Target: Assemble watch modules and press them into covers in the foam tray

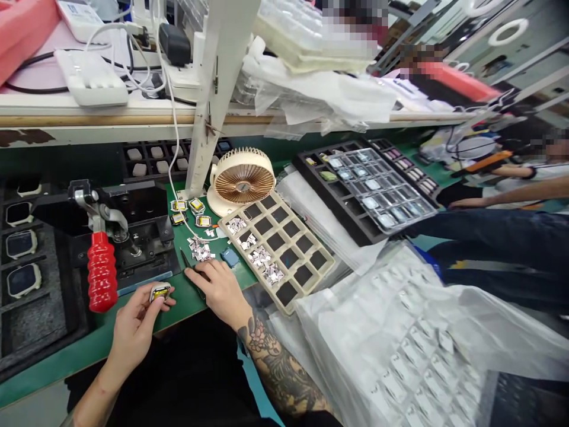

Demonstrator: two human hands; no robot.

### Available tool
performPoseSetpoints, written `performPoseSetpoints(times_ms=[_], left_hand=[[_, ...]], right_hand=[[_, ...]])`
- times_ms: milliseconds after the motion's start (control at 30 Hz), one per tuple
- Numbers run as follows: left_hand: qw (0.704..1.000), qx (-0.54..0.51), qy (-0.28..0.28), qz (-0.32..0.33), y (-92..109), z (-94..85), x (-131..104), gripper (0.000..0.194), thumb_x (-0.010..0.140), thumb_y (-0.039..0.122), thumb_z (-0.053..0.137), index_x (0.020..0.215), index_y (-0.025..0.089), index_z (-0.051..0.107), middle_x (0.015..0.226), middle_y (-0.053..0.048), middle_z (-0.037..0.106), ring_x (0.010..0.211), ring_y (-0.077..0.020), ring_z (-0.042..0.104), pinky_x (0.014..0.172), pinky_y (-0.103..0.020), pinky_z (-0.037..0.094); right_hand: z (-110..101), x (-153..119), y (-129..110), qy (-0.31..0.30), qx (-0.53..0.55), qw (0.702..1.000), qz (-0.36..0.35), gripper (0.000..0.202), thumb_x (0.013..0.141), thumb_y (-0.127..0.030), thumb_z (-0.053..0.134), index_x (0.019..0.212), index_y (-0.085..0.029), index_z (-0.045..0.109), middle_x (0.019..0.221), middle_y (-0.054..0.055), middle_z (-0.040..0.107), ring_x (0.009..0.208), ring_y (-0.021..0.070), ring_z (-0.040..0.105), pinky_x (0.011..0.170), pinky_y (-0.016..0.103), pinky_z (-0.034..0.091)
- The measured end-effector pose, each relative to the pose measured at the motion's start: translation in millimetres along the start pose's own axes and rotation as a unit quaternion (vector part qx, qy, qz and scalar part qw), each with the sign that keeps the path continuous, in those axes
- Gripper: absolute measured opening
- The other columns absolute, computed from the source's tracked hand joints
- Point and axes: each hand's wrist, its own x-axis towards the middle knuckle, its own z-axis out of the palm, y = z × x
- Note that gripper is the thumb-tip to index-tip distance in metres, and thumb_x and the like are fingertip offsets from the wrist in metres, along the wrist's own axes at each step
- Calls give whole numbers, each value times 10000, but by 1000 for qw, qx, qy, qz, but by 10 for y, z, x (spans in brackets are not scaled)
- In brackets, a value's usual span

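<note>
Between its thumb and fingers, my left hand (134, 325) grips a small smartwatch case (160, 291) with a yellow part showing inside. My right hand (223, 292) is closed around dark tweezers (185, 260) near the green bench (186, 311), their tips pointing away from me. Just past that hand lies a loose pile of small white-and-grey pieces (201, 249), with a blue block (230, 257) to its right. Several open watch modules (196, 206) with yellow parts sit behind the pile. A cream compartment tray (306, 289) on the right has similar small pieces in its left compartments.
A black clamp fixture with a red handle (102, 271) stands left of my hands. A cream fan (243, 178) is beyond the pile. Black foam trays (44, 332) hold watches at far left. Plastic-wrapped trays (400, 344) lie at right; a co-worker's arm (511, 193) is beyond.
</note>
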Motion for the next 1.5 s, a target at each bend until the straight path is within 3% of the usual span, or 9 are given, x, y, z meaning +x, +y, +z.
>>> performPoseSetpoints(times_ms=[167, 267, 400, 933, 1067, 1167, 1300, 1433, 1500], left_hand=[[1000, -15, 3, -4, -32, 13, 12, 349, 1086, 439, 684, 1341, 210, 617, 1253, -127, 820, 961, -251, 813, 889, -401, 665], [1000, -7, -6, -11, -68, 2, 9, 326, 1089, 447, 678, 1305, 218, 595, 1267, -129, 816, 976, -259, 815, 887, -410, 669], [1000, 9, -24, -11, -126, -26, -2, 298, 1091, 451, 672, 1289, 238, 608, 1287, -109, 814, 1020, -264, 818, 906, -409, 674], [999, 37, -40, 5, -190, -47, -8, 299, 1095, 427, 660, 1328, 243, 618, 1277, -106, 797, 1024, -251, 798, 886, -383, 654], [995, 87, -37, 30, -59, -27, 9, 266, 1099, 425, 650, 1287, 238, 661, 1056, -55, 793, 887, -212, 747, 828, -337, 597], [990, 127, -42, 46, 48, 5, 39, 249, 1093, 443, 663, 1218, 245, 746, 1059, -54, 783, 884, -206, 716, 819, -326, 550], [990, 134, -36, 40, 88, 45, 75, 260, 1099, 457, 649, 1205, 266, 790, 1169, -71, 780, 972, -226, 726, 822, -330, 551], [988, 144, -24, 38, 68, 61, 60, 260, 1102, 438, 638, 1226, 267, 789, 1185, -77, 774, 987, -235, 724, 834, -344, 561], [987, 151, -25, 47, 63, 61, 49, 247, 1103, 423, 638, 1220, 268, 790, 1162, -72, 777, 982, -234, 722, 839, -346, 557]], right_hand=[[-348, -45, 484, 105, -37, 979, 168, 297, 1088, -112, 490, 1252, -193, 725, 1137, 114, 760, 1036, 267, 628, 893, 424, 497], [-568, 17, 767, 38, -63, 965, 251, 180, 1051, -124, 558, 1112, -198, 711, 1054, 97, 755, 1020, 286, 627, 910, 427, 504], [-632, 163, 897, -45, -57, 965, 250, 160, 975, -89, 640, 1061, -223, 654, 1012, 66, 740, 983, 268, 638, 880, 380, 516], [-497, 195, 1024, -26, -42, 970, 240, 273, 912, -43, 572, 1113, -176, 701, 906, 58, 701, 902, 240, 667, 844, 351, 531], [-564, 166, 837, 107, 25, 968, 227, 299, 992, -127, 573, 1212, -207, 759, 966, 53, 695, 859, 209, 673, 839, 359, 553], [-528, 179, 562, 224, 168, 936, 214, 185, 1027, -191, 642, 1071, -259, 807, 940, 25, 717, 852, 190, 690, 789, 340, 555], [-324, 210, 318, 206, 253, 923, 206, 143, 1024, -210, 693, 1060, -270, 818, 983, 28, 758, 915, 201, 727, 834, 362, 580], [-231, 143, 378, 221, 235, 913, 251, 117, 1045, -255, 682, 1100, -248, 785, 1025, 46, 767, 903, 210, 727, 802, 372, 587], [-279, 84, 434, 166, 217, 933, 233, 135, 1064, -263, 657, 1144, -253, 765, 1058, 51, 768, 916, 217, 722, 819, 385, 592]])
